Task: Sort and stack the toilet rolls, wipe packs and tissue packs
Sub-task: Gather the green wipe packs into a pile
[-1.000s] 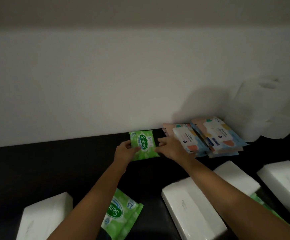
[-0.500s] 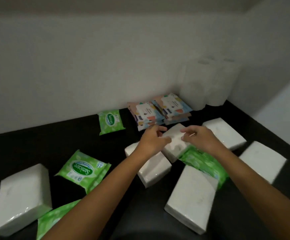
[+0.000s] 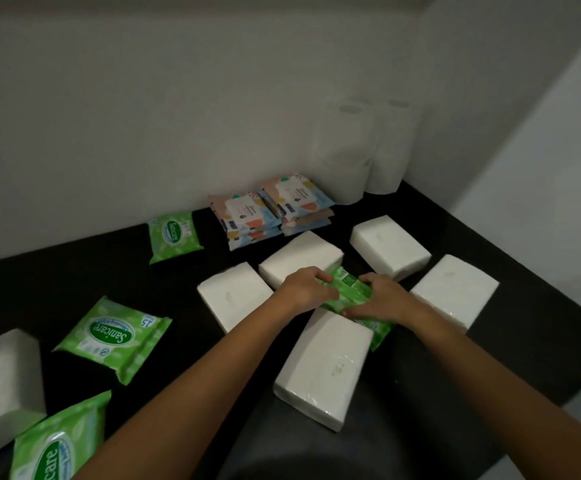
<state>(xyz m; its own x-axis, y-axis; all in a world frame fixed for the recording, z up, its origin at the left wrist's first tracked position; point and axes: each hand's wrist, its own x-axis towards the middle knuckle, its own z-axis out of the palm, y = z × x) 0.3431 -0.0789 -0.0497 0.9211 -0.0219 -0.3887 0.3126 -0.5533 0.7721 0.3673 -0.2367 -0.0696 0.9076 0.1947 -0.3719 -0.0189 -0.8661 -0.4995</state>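
Counter (image 3: 74, 282) — tissue packs (image 3: 389, 245), wipe packs (image 3: 112, 337), rolls (image 3: 344, 157)

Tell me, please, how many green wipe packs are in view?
4: rear pack, mid-left pack, bottom-left pack, and held pack gripped between left hand and right hand. Green showing under the right hand may be a fifth.

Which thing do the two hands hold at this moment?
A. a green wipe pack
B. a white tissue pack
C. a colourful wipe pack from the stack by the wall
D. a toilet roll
A: the left hand and the right hand both grip the green wipe pack, next to a white tissue pack.
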